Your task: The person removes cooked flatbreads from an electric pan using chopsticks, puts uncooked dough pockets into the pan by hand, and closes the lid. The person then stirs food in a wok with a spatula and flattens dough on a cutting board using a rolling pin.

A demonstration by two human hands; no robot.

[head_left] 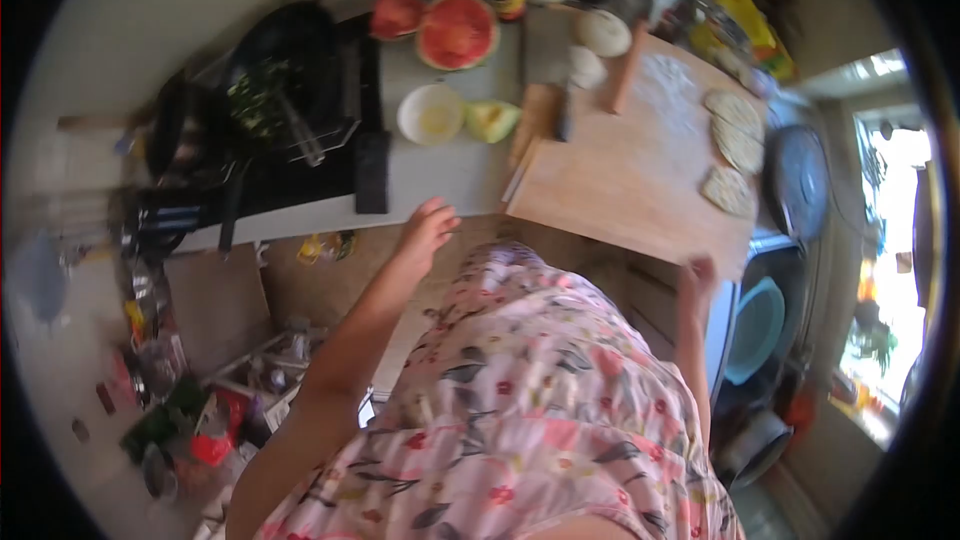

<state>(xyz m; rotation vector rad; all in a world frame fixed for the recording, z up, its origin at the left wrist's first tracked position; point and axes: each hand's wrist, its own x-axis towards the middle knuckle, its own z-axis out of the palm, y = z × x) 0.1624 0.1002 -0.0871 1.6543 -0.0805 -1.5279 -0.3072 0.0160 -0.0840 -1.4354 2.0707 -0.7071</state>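
My left hand (430,225) hangs in the air just off the counter's front edge, its fingers loosely bent and apart, with nothing visible in them. My right hand (699,274) is at the front right edge of the large wooden board (590,180); blur hides its fingers and whether it touches the board. Flattened dough rounds (738,145) lie at the board's right side, beside a patch of white flour (668,85). A rolling pin (627,70) rests toward the back left of the board, next to pale round lumps (602,33).
Left of the board are a white bowl (431,115), a cut green melon (492,122) and watermelon pieces (457,32). A wok (285,65) with chopped greens sits on the black stove. A knife with a dark handle (565,118) lies by the board. A teal basin (755,330) is at right.
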